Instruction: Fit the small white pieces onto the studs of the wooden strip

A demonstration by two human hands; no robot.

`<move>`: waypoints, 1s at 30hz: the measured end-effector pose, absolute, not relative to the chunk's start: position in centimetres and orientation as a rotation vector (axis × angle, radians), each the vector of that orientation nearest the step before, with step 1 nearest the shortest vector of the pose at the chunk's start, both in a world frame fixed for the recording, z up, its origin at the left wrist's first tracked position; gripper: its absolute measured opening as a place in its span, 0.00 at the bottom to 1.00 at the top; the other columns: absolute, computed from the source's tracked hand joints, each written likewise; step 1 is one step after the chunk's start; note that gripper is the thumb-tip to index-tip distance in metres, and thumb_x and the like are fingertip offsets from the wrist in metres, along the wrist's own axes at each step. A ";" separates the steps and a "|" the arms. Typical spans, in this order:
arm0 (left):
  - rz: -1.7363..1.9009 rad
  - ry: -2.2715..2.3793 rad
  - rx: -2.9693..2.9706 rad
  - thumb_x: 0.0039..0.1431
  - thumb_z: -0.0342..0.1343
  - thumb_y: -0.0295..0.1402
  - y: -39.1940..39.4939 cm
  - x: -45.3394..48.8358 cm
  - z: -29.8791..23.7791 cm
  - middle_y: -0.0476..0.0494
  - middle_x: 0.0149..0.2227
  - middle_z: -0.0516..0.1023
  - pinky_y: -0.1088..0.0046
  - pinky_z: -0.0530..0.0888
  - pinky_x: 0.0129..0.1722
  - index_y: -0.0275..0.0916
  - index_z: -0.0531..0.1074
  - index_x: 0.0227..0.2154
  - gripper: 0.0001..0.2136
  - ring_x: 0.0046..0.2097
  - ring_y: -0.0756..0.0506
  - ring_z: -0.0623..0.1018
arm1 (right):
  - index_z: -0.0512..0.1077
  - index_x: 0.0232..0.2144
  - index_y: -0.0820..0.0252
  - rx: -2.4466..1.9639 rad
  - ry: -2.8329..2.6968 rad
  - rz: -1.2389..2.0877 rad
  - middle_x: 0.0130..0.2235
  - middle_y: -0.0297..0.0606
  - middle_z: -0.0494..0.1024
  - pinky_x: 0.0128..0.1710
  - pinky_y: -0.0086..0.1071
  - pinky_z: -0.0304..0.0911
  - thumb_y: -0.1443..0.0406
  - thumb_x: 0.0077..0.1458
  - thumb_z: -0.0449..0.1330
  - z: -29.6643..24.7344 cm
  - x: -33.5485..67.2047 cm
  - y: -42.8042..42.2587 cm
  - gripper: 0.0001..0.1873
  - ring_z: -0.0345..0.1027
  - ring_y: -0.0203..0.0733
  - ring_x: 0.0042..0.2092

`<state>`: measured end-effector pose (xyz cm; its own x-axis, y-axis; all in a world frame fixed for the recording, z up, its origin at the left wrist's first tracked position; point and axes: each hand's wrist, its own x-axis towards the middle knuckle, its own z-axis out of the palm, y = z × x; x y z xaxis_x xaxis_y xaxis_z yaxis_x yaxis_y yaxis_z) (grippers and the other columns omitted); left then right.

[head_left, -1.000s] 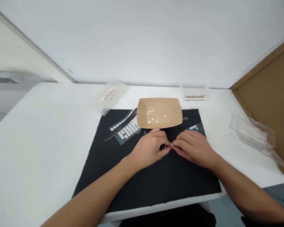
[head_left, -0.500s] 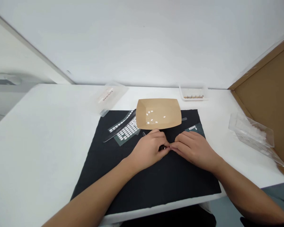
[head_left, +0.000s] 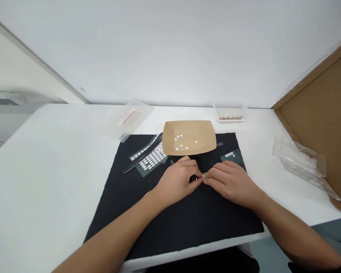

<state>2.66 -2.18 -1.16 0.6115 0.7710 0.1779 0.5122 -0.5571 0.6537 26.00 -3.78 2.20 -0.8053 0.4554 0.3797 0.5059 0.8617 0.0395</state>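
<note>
I log left hand (head_left: 177,182) and right hand (head_left: 230,182) both pinched shut on one tiny piece (head_left: 204,175) (too small to identify), low over the black mat (head_left: 187,223), near the paper tray (head_left: 208,131). Risk, I judge: the fingertips slip and the piece drops and gets lost on the mat.

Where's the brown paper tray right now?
Head view, centre: the brown paper tray sits at the far edge of the black cloth mat, just beyond the left hand and right hand.

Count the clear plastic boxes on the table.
3. The left box lies behind the black mat's left corner, the back box by the wall, the right box beside the cardboard panel.
</note>
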 end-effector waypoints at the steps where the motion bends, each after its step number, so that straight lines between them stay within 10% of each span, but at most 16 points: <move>1: 0.613 1.009 2.284 0.66 0.64 0.29 -2.2 2.6 -1.2 0.45 0.35 0.80 0.66 0.74 0.43 0.40 0.81 0.35 0.03 0.42 0.42 0.77 | 0.76 0.35 0.58 -0.710 -2.664 -0.167 0.34 0.35 0.79 0.35 0.38 0.57 0.70 0.74 0.57 2.1 26.1 -3.7 0.13 0.69 0.40 0.37; 30: 0.720 0.944 2.406 0.70 0.59 0.30 -2.5 2.6 -0.6 0.44 0.39 0.82 0.67 0.76 0.44 0.42 0.78 0.42 0.03 0.43 0.44 0.78 | 0.78 0.44 0.52 -0.905 -2.205 -0.010 0.36 0.37 0.80 0.36 0.37 0.68 0.68 0.65 0.65 2.8 29.7 -1.5 0.06 0.73 0.43 0.36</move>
